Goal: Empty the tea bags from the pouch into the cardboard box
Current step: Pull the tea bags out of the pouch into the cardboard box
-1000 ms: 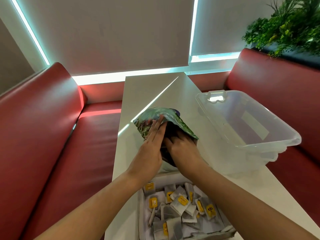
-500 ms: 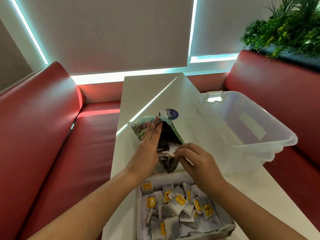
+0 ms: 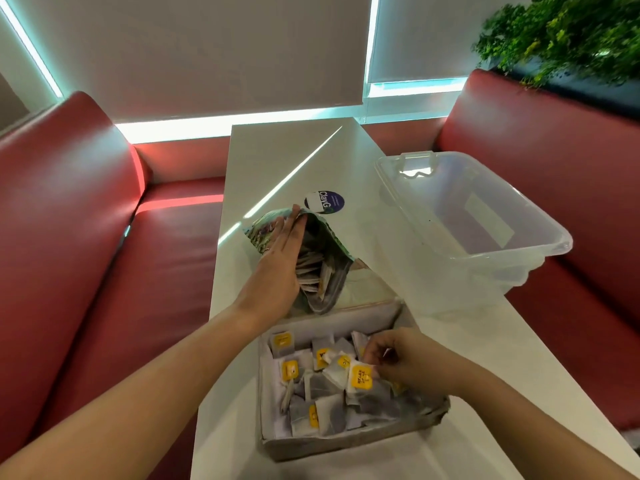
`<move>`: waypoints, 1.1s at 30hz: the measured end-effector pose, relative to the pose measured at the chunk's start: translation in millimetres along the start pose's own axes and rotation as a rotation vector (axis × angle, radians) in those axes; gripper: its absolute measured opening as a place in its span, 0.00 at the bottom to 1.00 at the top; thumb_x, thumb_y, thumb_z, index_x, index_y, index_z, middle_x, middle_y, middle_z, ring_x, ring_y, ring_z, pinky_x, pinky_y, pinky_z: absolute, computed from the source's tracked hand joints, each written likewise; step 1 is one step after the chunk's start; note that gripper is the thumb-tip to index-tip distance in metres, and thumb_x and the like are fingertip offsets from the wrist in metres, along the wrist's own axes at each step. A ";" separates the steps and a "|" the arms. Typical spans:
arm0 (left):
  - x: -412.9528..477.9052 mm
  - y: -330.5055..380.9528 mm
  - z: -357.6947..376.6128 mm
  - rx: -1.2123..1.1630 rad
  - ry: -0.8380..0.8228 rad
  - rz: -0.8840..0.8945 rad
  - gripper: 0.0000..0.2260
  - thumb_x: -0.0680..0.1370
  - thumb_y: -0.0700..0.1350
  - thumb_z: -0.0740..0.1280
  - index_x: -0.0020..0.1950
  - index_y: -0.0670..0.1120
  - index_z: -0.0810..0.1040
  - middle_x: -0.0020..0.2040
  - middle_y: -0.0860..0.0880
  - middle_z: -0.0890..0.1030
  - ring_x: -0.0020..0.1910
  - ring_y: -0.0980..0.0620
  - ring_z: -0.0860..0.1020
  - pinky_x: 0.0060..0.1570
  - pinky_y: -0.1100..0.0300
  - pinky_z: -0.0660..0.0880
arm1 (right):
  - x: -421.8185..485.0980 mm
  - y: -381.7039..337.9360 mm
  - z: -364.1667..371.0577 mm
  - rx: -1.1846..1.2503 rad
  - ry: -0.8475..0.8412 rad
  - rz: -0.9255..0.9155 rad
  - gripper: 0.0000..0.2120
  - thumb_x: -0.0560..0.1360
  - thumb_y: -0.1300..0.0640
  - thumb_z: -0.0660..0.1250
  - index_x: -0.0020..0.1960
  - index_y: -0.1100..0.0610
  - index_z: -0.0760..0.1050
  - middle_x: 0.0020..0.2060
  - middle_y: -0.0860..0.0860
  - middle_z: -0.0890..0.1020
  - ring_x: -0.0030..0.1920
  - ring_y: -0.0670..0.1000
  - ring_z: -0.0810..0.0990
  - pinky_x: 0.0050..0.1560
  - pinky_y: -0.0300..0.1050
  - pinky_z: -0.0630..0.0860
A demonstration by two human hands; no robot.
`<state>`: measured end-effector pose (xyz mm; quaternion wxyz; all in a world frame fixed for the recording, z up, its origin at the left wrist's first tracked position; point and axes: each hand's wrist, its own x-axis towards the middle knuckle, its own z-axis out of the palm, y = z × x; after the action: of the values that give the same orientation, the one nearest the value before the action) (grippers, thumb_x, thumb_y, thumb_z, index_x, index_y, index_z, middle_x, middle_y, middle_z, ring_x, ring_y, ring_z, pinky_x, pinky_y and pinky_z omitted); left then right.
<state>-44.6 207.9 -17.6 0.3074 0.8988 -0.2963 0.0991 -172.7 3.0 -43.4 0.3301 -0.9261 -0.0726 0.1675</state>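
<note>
The left hand [image 3: 280,265] lies with straight fingers flat along the lip of the pouch [image 3: 332,271] and props it open; the thumb is hidden, so a pinch cannot be confirmed. The right hand [image 3: 405,362] is well apart from it, nearer the body and low inside the cardboard box [image 3: 265,393], with curled fingers pinching a yellow-tagged tea bag [image 3: 360,375]. The pouch sits directly beyond the right hand, at the far wall of the box. Its long axis runs away from the body and its opening faces up and toward the right-hand side. More tea bags [image 3: 311,268] remain stacked inside it, so the task is judged partly done. A loose layer of tea bags [image 3: 322,403] already covers the box floor. The coming move depends on this relation: the pouch mouth is just beyond and above the box. The left hand is the nearer hand for tipping, and the right hand must cross forward to reach in. Both containers rest on a white table [image 3: 467,393]. Beyond the left hand's fingertips is a round dark sticker [image 3: 323,201], and outboard of the right hand stands a clear plastic tub [image 3: 485,237]. Red upholstered benches [image 3: 86,254] flank the table, with a green plant [image 3: 571,32] far right.
</note>
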 end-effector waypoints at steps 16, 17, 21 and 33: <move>-4.7 0.3 -0.6 -0.037 0.011 0.006 0.36 0.74 0.27 0.56 0.77 0.47 0.45 0.75 0.57 0.42 0.74 0.61 0.42 0.69 0.74 0.40 | 23.5 -10.2 5.4 -0.222 0.520 -0.227 0.12 0.74 0.60 0.68 0.57 0.55 0.79 0.52 0.51 0.79 0.52 0.50 0.77 0.50 0.42 0.75; -5.6 0.7 -0.1 -0.041 0.011 0.005 0.36 0.74 0.27 0.56 0.77 0.47 0.45 0.75 0.57 0.42 0.75 0.60 0.41 0.69 0.74 0.40 | 29.1 -15.3 4.5 -0.243 0.582 -0.275 0.13 0.73 0.62 0.68 0.57 0.56 0.79 0.53 0.52 0.79 0.53 0.51 0.77 0.51 0.43 0.76; -5.9 2.9 0.7 -0.043 0.008 0.016 0.37 0.75 0.28 0.57 0.77 0.49 0.43 0.77 0.55 0.42 0.76 0.58 0.42 0.70 0.72 0.42 | 56.9 -26.3 0.2 -0.553 0.627 -0.435 0.17 0.68 0.67 0.72 0.56 0.60 0.78 0.53 0.56 0.81 0.53 0.55 0.78 0.52 0.47 0.78; -6.1 16.6 -4.7 -0.069 0.060 0.022 0.37 0.75 0.28 0.56 0.77 0.50 0.44 0.77 0.56 0.42 0.77 0.55 0.43 0.74 0.60 0.47 | 77.9 -43.8 -19.1 -0.597 0.726 -0.157 0.13 0.72 0.48 0.62 0.51 0.53 0.77 0.40 0.50 0.82 0.40 0.55 0.74 0.38 0.49 0.74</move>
<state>-59.3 203.1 -7.9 0.3458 0.8810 -0.3003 0.1189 -94.2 44.6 -22.2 0.0655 -0.9709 -0.0672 -0.2204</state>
